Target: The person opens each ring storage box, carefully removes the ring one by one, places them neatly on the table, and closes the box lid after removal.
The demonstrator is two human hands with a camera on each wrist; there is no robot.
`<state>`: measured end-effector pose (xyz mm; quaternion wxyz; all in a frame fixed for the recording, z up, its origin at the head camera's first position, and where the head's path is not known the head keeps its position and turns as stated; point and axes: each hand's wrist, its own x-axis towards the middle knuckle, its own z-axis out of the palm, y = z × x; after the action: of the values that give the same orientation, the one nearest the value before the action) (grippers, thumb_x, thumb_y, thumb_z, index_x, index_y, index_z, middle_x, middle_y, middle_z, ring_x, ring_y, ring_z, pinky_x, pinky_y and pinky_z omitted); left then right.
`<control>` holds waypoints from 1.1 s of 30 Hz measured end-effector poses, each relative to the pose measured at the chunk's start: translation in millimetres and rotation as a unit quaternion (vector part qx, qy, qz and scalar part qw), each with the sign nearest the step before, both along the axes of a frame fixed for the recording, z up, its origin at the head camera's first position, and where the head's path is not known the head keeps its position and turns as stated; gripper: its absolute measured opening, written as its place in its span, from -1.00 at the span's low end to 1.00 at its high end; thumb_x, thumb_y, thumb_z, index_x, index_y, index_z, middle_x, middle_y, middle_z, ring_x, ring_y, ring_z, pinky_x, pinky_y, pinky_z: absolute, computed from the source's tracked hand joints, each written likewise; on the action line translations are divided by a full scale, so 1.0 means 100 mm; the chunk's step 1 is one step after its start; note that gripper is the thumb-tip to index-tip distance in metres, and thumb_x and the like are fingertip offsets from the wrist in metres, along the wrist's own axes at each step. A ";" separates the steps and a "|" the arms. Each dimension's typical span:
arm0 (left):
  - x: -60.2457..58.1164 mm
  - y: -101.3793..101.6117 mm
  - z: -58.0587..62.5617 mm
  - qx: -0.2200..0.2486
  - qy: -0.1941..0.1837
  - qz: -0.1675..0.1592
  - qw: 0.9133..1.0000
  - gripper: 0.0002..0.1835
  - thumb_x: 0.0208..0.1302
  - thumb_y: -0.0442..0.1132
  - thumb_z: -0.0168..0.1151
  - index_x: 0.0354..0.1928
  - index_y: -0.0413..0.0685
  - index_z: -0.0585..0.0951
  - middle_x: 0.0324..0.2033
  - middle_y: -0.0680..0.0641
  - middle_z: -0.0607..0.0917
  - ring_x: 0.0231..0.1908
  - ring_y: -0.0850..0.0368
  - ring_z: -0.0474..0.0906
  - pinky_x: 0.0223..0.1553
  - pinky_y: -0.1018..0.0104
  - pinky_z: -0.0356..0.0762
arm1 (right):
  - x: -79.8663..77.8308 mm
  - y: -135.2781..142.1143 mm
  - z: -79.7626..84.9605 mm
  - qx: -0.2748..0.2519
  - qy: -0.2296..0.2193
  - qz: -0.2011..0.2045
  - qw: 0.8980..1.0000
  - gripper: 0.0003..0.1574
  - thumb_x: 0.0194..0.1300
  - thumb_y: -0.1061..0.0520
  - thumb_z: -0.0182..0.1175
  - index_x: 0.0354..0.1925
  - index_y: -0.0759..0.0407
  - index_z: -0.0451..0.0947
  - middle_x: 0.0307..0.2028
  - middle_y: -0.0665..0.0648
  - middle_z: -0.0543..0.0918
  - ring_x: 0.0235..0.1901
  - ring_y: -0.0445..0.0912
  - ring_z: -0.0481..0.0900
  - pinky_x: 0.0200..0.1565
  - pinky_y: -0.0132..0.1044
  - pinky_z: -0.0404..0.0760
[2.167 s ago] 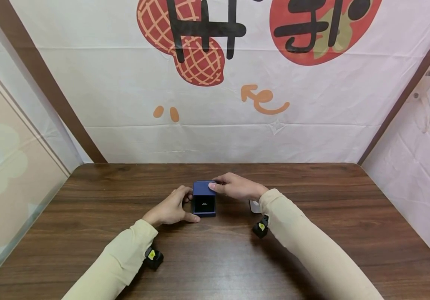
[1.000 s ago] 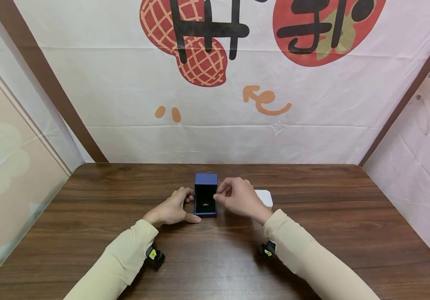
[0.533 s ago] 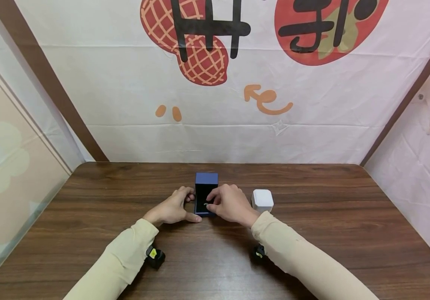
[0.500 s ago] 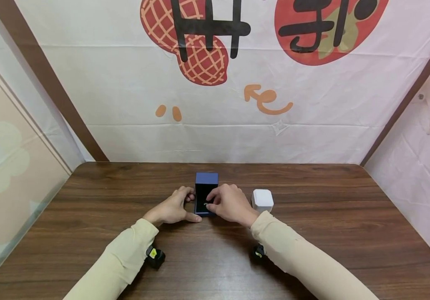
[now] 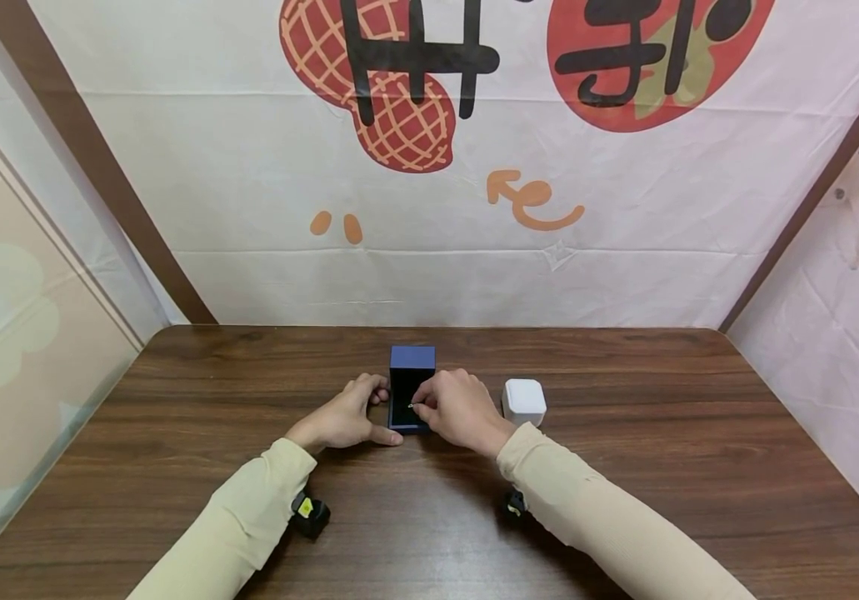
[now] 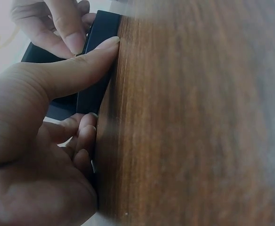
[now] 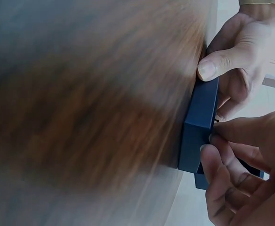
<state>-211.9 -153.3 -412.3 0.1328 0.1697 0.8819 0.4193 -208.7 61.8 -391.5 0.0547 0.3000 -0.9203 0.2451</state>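
Observation:
In the head view a small blue ring box (image 5: 412,357) stands on the table with its lid raised, showing a black inside. My left hand (image 5: 342,418) steadies its base, the thumb at the front and the fingers along the left side; the left wrist view shows the thumb (image 6: 88,68) lying across the box wall. Over the black insert, my right hand (image 5: 465,410) pinches a tiny silvery ring (image 5: 410,406) between thumb and index finger. From the right wrist, the blue box wall (image 7: 197,125) partly hides the right fingertips.
A white rounded box (image 5: 525,400) stands to the right of the blue one, close by the right wrist. The brown wooden table (image 5: 414,517) ends at the back against a printed white cloth (image 5: 249,208).
The lid has swung fully up. My right hand has left it, passed the box's right side, moved inside, and now pinches the ring. My left hand stays put. The white box has come into full view.

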 end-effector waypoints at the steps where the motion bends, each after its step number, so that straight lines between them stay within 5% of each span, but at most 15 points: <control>1: 0.00 0.00 0.00 0.000 0.000 0.001 1.000 -0.20 -0.03 -0.21 0.66 0.20 -0.37 0.42 -0.03 -0.17 0.44 0.05 -0.10 0.28 0.13 0.00 0.27 | 0.00 0.01 0.00 -0.001 0.000 0.003 1.000 -0.93 0.30 0.15 0.39 -0.25 0.08 0.79 -0.45 -0.03 0.73 -0.47 -0.23 0.62 -0.39 -0.25 0.59; 13: 0.00 0.00 -0.02 0.003 -0.002 0.001 1.000 -0.19 -0.03 -0.20 0.67 0.20 -0.35 0.42 -0.02 -0.17 0.44 0.05 -0.10 0.28 0.13 0.00 0.27 | 0.08 0.08 0.11 -0.016 -0.023 0.058 0.998 -0.94 0.34 0.18 0.34 -0.26 0.10 0.75 -0.45 -0.10 0.64 -0.49 -0.30 0.52 -0.40 -0.35 0.53; 21: 0.00 0.00 0.00 0.001 0.010 -0.005 1.000 -0.23 -0.03 -0.21 0.66 0.16 -0.35 0.43 -0.05 -0.17 0.44 0.04 -0.09 0.28 0.12 0.03 0.27 | 0.25 0.13 0.17 0.049 0.012 0.131 0.990 -0.93 0.23 0.20 0.39 -0.35 0.01 0.74 -0.48 -0.14 0.56 -0.48 -0.33 0.46 -0.43 -0.41 0.47; 33: 0.00 -0.01 -0.01 0.004 0.004 -0.001 1.000 -0.21 -0.02 -0.22 0.66 0.18 -0.37 0.41 -0.03 -0.18 0.44 0.05 -0.09 0.28 0.14 0.01 0.28 | 0.40 0.06 0.08 0.127 -0.039 0.159 0.978 -0.90 0.19 0.14 0.44 -0.38 -0.10 0.80 -0.59 -0.31 0.56 -0.53 -0.43 0.46 -0.46 -0.44 0.47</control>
<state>-211.4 -153.9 -413.5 0.1292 0.1726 0.8804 0.4224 -168.8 67.8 -383.5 -0.0592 0.4372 -0.8859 0.1434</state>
